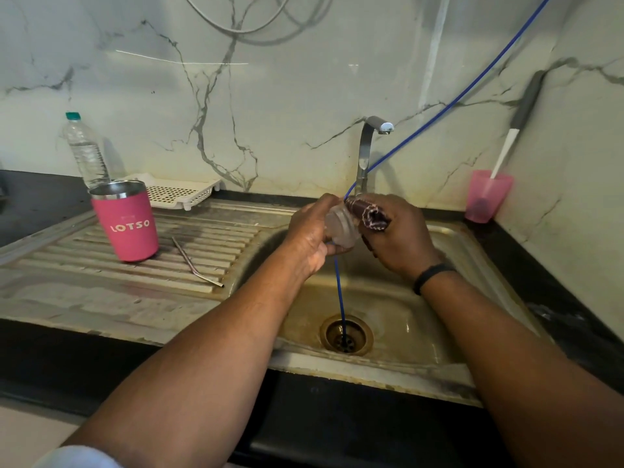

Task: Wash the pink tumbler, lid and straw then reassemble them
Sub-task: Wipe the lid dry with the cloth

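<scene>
Hands meet over the sink [449, 251]: left hand [309, 236] curls its grip round the clear lid [341, 228], right hand [398, 231] clutches a dark cloth [369, 212] against it.

Legible text: the single word "LOTSO", in pale capital letters across the side of the pink tumbler [126, 221], which stands upright on the ribbed steel drainboard [60, 265] to the left of the sink basin. No other lettering, label, number or sign can be read anywhere in the view.
</scene>
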